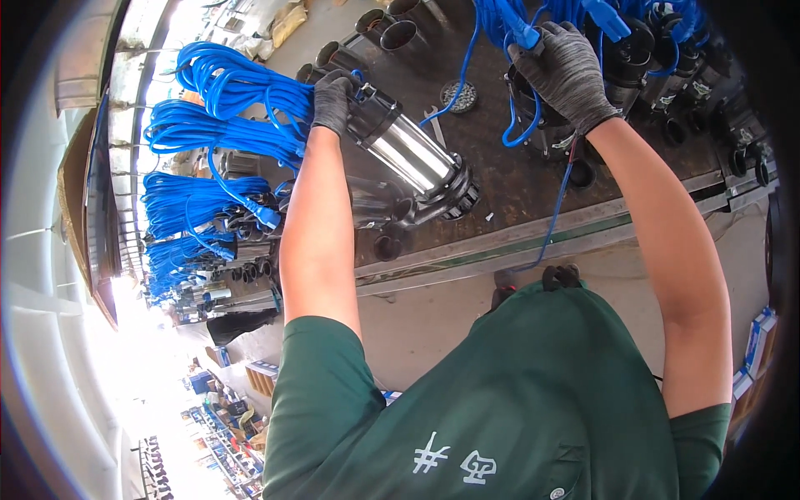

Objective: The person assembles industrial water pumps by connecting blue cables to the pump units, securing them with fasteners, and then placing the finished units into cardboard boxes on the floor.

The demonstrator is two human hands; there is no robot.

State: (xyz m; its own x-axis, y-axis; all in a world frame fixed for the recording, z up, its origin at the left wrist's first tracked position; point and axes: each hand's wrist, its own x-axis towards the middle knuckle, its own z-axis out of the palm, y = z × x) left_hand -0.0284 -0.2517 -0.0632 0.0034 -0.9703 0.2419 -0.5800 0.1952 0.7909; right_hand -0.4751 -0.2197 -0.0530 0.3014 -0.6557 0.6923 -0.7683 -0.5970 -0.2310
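Note:
My left hand (332, 102), in a grey glove, is closed on the top end of a shiny steel submersible pump (408, 157). The pump leans over the bench, its black base toward the lower right. A coil of blue cable (242, 83) hangs to the left of this hand. My right hand (570, 77), gloved too, curls over the top of another pump (552, 142), right beside a blue plug (525, 37). What its fingers grip is hidden. A blue cable loop (515, 133) dangles below that hand.
A dark workbench (492, 183) carries a round dish of small parts (459, 96), a wrench (436, 127) and several black cylinders (398, 35) at the back. Further pumps with blue coils (196, 200) line the left; more (667, 75) stand at right. The bench's metal edge (533, 237) runs before me.

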